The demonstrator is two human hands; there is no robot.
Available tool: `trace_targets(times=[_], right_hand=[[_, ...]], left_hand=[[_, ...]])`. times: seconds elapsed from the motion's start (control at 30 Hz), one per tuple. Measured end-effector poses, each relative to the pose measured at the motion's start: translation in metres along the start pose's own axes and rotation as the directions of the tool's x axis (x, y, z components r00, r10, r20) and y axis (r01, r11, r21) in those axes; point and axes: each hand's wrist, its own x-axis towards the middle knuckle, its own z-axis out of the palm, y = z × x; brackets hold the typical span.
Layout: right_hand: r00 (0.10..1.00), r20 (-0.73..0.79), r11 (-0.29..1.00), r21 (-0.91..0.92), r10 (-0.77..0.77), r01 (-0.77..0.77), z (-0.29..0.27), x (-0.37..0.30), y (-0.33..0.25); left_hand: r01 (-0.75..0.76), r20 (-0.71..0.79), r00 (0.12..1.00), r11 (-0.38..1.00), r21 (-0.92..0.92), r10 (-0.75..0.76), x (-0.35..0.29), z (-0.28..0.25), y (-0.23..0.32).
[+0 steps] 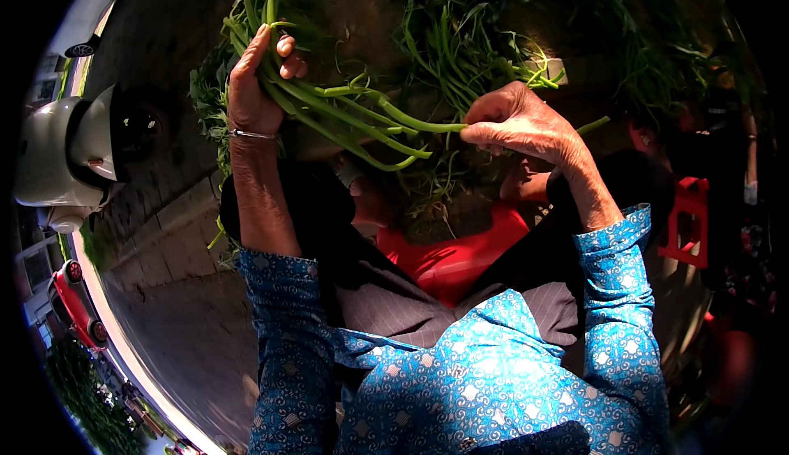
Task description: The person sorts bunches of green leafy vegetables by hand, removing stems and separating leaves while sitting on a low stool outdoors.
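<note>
A bunch of long green leafy stems (333,118) is gripped in my left hand (256,85), with its leaves trailing out beyond the fist and the bare stalks pointing right. My right hand (522,124) pinches the tip of one stalk from that bunch between thumb and fingers. The other stalk ends hang loose between the two hands, above my lap. Just beyond my right hand lies a pile of the same greens (448,52) on the ground. Some shorter scraps of greens (444,188) lie below, between my feet.
A red plastic stool (460,254) shows between my legs. Another red stool (689,221) stands at the right. More greens (633,27) spread across the far right. At the left are a pale scooter (70,155), a paved edge and a red car (78,303).
</note>
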Motion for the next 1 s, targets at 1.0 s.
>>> trace_targets(times=[1.0], right_hand=[[0.946,-0.296,0.991,-0.021,-0.131,0.131,-0.013,0.007,0.012]], left_hand=[[0.097,-0.004,0.995,0.995,-0.034,-0.097,-0.004,0.019,-0.022]])
